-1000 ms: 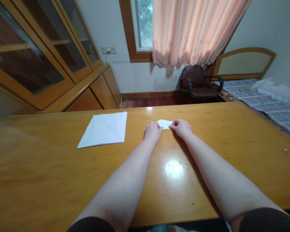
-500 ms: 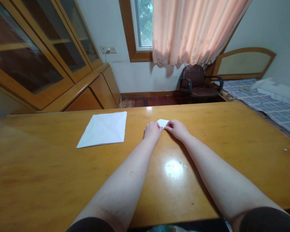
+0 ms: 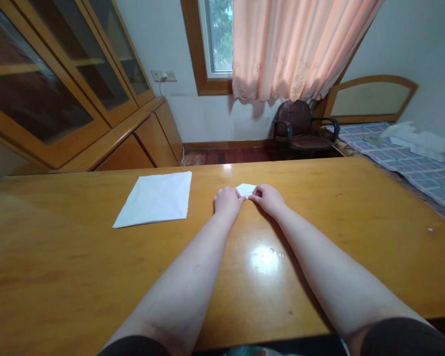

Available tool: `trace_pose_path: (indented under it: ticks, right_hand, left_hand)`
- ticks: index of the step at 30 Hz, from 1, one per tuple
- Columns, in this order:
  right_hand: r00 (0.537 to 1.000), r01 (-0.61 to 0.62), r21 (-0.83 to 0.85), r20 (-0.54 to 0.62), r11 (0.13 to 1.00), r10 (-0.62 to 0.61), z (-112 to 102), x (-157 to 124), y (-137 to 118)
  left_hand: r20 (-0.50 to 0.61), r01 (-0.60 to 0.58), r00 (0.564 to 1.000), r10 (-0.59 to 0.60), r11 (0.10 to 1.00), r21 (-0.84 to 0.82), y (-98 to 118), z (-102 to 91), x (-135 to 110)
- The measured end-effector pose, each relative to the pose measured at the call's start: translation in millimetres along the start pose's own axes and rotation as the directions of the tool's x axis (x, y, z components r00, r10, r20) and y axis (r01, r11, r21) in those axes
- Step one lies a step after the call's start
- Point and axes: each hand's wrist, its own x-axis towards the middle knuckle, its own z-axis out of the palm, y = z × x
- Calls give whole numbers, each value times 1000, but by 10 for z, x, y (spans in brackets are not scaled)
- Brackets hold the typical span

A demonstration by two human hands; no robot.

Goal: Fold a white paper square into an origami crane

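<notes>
A small piece of folded white paper (image 3: 246, 189) lies on the wooden table between my two hands. My left hand (image 3: 228, 200) is closed at the paper's left side, its thumb and fingers pinching the near edge. On the other side, my right hand (image 3: 269, 199) pinches the paper's right part between thumb and curled fingers. Both hands cover much of the paper, so its full shape is hidden. To the left, apart from my hands, rests a larger square of white paper (image 3: 155, 199) with faint crease lines.
The glossy wooden table (image 3: 77, 267) fills the foreground. Beyond it stand a glass-door cabinet (image 3: 104, 118) on the left, a brown armchair (image 3: 296, 126) under the curtain (image 3: 289, 54), and a bed (image 3: 389, 148) on the right. A tiny white scrap (image 3: 430, 229) lies near the right edge.
My left hand has shifted slightly left, and a bit more of the folded paper shows between the hands. The whole view has moved slightly; the larger sheet lies as before.
</notes>
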Motion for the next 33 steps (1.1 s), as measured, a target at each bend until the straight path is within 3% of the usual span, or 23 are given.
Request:
trace_pose_path:
  ticks: [12,18,24,33]
  right_hand:
    - [999,-33,11,13,999,33,-17,2,-8]
    - [999,-31,3,14,1000,31,-26,-2,-5]
    - [999,-31,8,18,999,31,-27,-6,-4]
    - [999,38,-11,12,999,-38,-20,3,5]
  left_hand:
    - [115,26,993,-17,997,-74,-121,-45,95]
    - [29,17,1000,-12,988,-156,-216,29,145]
    - [85,6,996,15,970,-245,-258,61,179]
    - [57,37,998,-30,991,-126,-181,31,162]
